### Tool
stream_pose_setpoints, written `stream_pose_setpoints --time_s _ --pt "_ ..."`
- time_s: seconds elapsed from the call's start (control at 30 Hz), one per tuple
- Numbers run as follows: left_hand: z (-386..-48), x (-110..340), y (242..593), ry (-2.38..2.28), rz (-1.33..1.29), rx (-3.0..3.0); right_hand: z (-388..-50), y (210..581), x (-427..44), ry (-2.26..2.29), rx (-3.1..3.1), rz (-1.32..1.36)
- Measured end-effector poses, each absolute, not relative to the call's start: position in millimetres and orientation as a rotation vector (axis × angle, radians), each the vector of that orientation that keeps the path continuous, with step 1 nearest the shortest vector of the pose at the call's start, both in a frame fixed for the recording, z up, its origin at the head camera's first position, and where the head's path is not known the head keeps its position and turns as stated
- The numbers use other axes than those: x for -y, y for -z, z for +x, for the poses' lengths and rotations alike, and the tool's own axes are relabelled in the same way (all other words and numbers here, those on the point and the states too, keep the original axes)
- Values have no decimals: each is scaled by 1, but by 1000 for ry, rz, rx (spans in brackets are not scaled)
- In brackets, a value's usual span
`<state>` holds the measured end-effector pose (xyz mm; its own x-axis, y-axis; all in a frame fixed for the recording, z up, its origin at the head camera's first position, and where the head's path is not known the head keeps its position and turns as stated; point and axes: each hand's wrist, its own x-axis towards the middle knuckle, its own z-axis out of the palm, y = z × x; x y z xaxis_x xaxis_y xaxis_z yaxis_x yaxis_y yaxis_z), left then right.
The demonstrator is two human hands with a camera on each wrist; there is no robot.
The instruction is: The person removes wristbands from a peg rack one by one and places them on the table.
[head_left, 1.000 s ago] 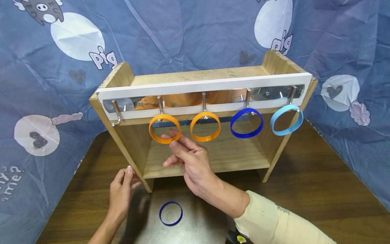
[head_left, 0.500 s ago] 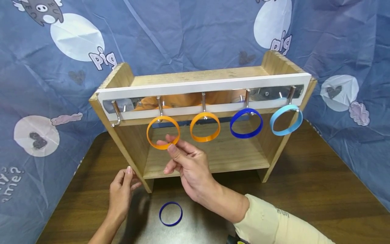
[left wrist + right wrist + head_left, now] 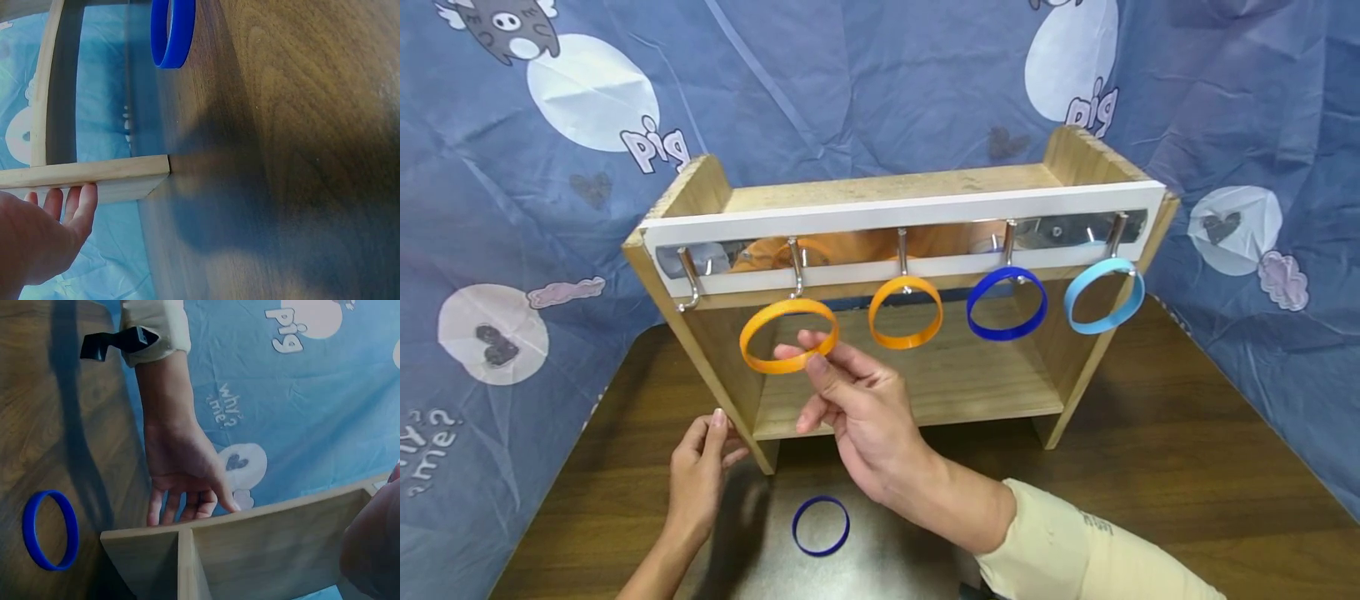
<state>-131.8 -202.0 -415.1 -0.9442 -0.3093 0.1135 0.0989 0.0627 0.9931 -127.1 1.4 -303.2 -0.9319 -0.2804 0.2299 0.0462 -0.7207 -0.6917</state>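
My right hand (image 3: 868, 412) pinches an orange wristband (image 3: 786, 307) between thumb and fingers. The band is tilted, its upper edge just below the tip of the second hook from the left (image 3: 796, 275). My left hand (image 3: 696, 475) touches the left side panel of a wooden shelf (image 3: 700, 333); its fingers (image 3: 87, 203) lie fairly straight along the panel in the left wrist view. Another orange wristband (image 3: 905, 342), a blue one (image 3: 1006, 334) and a light blue one (image 3: 1108, 322) hang on the hooks to the right. The right wrist view hides the pinched band.
A dark blue wristband (image 3: 822, 552) lies on the wooden table (image 3: 1150, 500) before the shelf. The leftmost hook (image 3: 688, 279) is bare. A white rail (image 3: 910, 205) with a mirror strip carries the hooks. Blue printed cloth (image 3: 850, 83) surrounds the table.
My right hand has drawn the orange wristband down and slightly left, off the second hook, and the band has tipped flatter. The left hand stays at the panel.
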Motion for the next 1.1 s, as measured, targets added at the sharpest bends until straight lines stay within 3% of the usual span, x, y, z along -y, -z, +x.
stream_pose_setpoints --time_s 0.5,1.1 --pt "-131 202 414 1931 242 2098 -120 313 -1 2596 -1156 -552" --pt "-131 201 414 1943 242 2059 -126 354 -23 2445 -1393 -390"
